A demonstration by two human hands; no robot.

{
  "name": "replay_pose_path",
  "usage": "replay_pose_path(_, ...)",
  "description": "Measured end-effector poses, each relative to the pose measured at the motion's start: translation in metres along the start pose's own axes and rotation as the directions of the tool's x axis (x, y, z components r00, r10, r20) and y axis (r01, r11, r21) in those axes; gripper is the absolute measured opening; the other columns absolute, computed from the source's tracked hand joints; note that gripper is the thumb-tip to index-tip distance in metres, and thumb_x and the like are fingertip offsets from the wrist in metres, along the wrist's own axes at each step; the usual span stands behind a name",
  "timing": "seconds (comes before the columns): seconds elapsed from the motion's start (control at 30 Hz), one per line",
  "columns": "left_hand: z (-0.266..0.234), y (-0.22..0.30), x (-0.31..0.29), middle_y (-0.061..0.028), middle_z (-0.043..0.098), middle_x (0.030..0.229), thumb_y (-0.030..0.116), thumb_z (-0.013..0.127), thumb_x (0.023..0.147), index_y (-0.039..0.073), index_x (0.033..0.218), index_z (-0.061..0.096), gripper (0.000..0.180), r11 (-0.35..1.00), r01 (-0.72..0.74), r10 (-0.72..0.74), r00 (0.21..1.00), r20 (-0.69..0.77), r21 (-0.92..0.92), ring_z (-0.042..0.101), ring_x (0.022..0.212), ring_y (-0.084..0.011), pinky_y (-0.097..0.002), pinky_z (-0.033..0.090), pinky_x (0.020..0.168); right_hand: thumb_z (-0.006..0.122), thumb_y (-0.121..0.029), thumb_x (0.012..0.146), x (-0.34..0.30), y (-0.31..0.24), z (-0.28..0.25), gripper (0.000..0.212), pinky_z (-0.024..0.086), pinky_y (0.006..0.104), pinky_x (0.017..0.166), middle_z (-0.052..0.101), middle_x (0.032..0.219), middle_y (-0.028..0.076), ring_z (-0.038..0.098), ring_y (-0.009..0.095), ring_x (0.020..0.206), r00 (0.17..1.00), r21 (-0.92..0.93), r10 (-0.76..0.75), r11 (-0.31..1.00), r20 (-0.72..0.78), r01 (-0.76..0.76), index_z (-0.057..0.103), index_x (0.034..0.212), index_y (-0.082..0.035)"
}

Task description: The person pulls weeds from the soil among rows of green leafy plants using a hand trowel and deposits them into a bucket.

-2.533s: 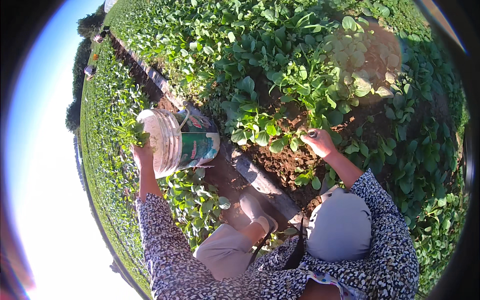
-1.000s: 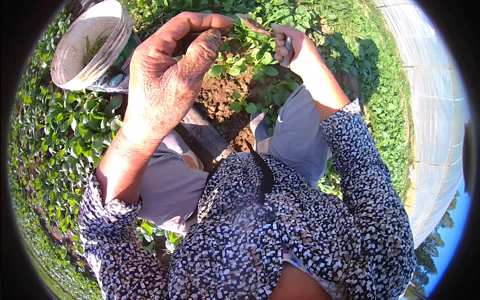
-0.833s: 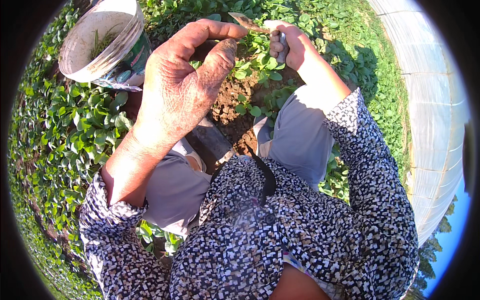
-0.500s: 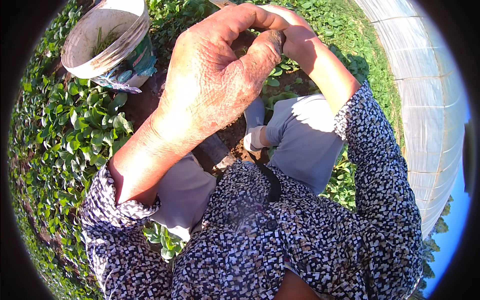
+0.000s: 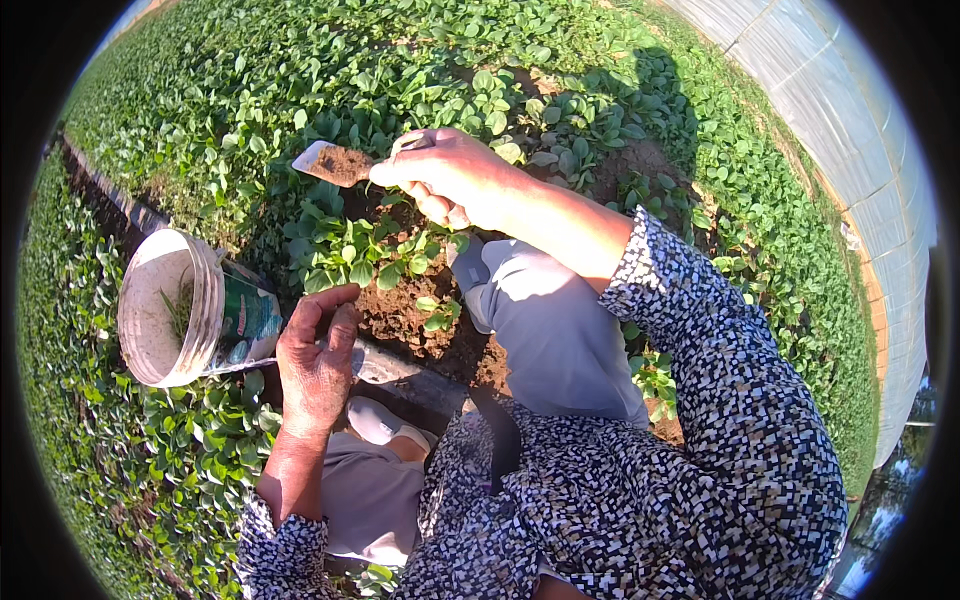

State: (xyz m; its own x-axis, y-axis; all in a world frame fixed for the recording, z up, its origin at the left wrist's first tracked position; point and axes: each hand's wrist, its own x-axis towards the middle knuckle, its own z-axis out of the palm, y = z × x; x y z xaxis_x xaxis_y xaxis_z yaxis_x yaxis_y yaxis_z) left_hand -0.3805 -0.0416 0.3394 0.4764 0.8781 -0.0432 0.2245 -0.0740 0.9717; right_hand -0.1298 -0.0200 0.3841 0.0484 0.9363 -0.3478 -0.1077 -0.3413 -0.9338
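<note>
My right hand (image 5: 455, 180) is wrapped round the handle of a small trowel (image 5: 338, 165), held above the leafy plants. Its metal blade points left, with brown soil stuck on it. Lower down, my left hand (image 5: 315, 365) has its thumb and forefinger apart and nothing visible between them. It is beside a tilted white bucket (image 5: 205, 345) with a green label, in which a little grass shows. Just right of the left fingertips, young green leafy plants (image 5: 365, 250) grow at the edge of a patch of bare, loose soil (image 5: 400, 318).
Dense rows of leafy greens (image 5: 420, 70) spread ahead and to the left. A dark strip (image 5: 410, 378) runs along the ground between my feet. On the right stands a plastic-covered tunnel (image 5: 830, 120). My grey-trousered knee (image 5: 560, 330) is close under the right forearm.
My hands were close together, raised near the camera; now they are apart and lower. The left has come down beside the bucket, and the right now shows the trowel. The view has shifted.
</note>
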Motion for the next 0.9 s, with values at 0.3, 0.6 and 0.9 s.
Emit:
replay_pose_path(0.3, 0.058, -0.047, 0.034, -0.0026, 0.065, 0.093, 0.011, 0.059, 0.091, 0.003, 0.107, 0.065, 0.018, 0.931, 0.246, -0.328, 0.886, 0.327, 0.269, 0.060, 0.081, -0.0098, -0.0253, 0.048, 0.075, 0.071, -0.023, 0.084, -0.011, 0.048, -0.119, 0.024, 0.029, 0.0235, 0.037, 0.048, 0.056, -0.002, 0.043, 0.007, 0.040, 0.952, 0.323, -0.139, 0.919, -0.272, 0.227, 0.054, 0.077, -0.008)
replay_pose_path(0.6, 0.098, -0.235, -0.007, -0.0149, 0.068, 0.098, 0.028, 0.059, 0.088, 0.009, 0.109, 0.064, 0.028, 0.684, -0.139, -0.510, 0.611, 0.605, 0.716, 0.065, 0.091, -0.0313, -0.0387, 0.050, 0.079, 0.067, -0.034, 0.071, -0.096, 0.157, -0.258, 0.031, 0.046, 0.0382, 0.065, 0.064, 0.076, 0.011, 0.060, 0.026, 0.071, 0.788, -0.479, 0.085, 0.753, -0.609, -0.451, 0.062, 0.078, -0.004)
replay_pose_path(0.9, 0.167, -0.305, -0.115, -0.0152, 0.068, 0.098, 0.028, 0.058, 0.089, 0.008, 0.108, 0.064, 0.029, 0.634, 0.015, -0.690, 0.462, 0.557, 0.773, 0.065, 0.091, -0.0308, -0.0388, 0.050, 0.079, 0.064, -0.031, 0.076, -0.007, 0.160, -0.254, 0.026, 0.046, 0.0402, 0.069, 0.063, 0.081, 0.011, 0.061, 0.029, 0.079, 0.858, -0.778, 0.135, 0.371, -0.495, -0.507, 0.060, 0.084, -0.007)
